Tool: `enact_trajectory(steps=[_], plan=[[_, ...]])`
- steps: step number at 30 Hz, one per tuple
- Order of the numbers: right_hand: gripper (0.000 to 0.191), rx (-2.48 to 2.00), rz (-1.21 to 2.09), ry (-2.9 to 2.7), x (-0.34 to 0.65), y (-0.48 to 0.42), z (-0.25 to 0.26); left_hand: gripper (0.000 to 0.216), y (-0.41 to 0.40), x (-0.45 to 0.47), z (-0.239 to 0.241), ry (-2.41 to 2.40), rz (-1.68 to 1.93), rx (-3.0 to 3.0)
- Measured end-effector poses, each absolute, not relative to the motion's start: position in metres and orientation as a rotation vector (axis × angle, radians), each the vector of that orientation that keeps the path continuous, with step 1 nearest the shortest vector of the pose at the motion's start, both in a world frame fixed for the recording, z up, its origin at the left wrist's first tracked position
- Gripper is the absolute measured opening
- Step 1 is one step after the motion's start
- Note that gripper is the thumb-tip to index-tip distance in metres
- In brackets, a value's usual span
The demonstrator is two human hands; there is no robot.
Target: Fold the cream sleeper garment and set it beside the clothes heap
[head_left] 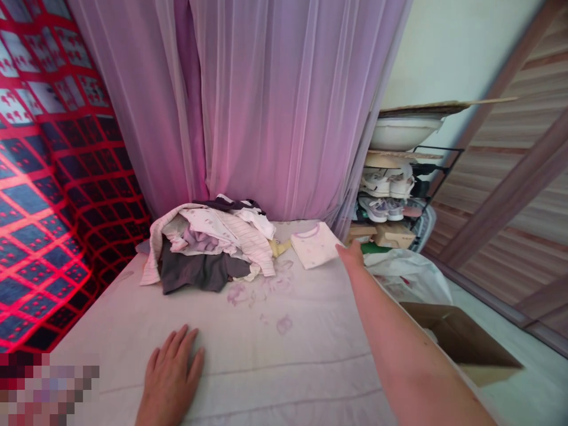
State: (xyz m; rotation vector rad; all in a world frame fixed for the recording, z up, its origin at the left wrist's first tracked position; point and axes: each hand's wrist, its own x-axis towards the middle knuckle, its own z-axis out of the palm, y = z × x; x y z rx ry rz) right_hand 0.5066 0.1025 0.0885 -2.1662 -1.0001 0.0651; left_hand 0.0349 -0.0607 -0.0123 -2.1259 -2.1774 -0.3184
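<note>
My left hand [172, 370] lies flat on the bed [266, 331], fingers stretched and slightly apart, holding nothing. Out at the far right side of the bed, my right hand [352, 255] grips the right edge of a folded white shirt [314, 245] with a pinkish neckline and faint small prints. The fingers are partly hidden behind the edge. To the left of the shirt sits a loose heap of clothes: a striped pink garment [251, 239], a dark grey piece [193, 272] and a black one [231, 203] at the back. A bit of yellow cloth [280, 248] pokes out between heap and shirt.
Purple curtains [275, 118] hang behind the bed, and a red-and-black checked cloth [80, 177] hangs at left. At right stand a shoe rack [437, 171] topped by a white basin [402, 133], a white plastic bag [410, 275] and an open cardboard box [470, 337].
</note>
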Motion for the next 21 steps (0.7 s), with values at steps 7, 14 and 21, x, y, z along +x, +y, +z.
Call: enact_trajectory(steps=[7, 14, 21], plan=[[0.054, -2.097, 0.155, -1.772, 0.471, 0.081, 0.035, 0.048, -0.065, 0.041, -0.005, -2.128, -0.246, -2.096], [0.045, -2.069, -0.009, -2.001, 0.458, 0.084, 0.025, 0.047, -0.065, 0.042, -0.005, -2.143, -0.232, -2.090], [0.047, -2.215, 0.022, -1.941, 0.446, 0.074, 0.012, 0.047, -0.064, 0.037, -0.011, -2.148, -0.227, -2.113]])
